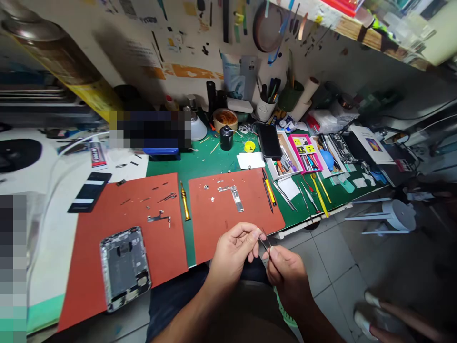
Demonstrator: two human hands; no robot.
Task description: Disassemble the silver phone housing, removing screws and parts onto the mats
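Note:
My left hand (pixel 238 245) is pinched closed over the front edge of the right red mat (pixel 210 233). Close to its right, my right hand (pixel 285 267) is also closed. A thin dark piece (pixel 264 245) spans the small gap between my fingertips, too small to identify. On the right mat lies an L-shaped circuit board (pixel 236 199) with tiny parts around it. The left red mat (pixel 93 247) holds an opened phone housing (pixel 125 269) and a flex part (pixel 159 218). A gold screwdriver (pixel 184 202) lies between the mats.
Tweezers (pixel 284 195), a yellow tool (pixel 319 195) and trays of tools (pixel 285 159) stand to the right on the green table (pixel 164 166). Behind are a black bottle (pixel 226 138) and a phone (pixel 270 141). A stool (pixel 399 215) and another person's feet (pixel 364 324) are at the right.

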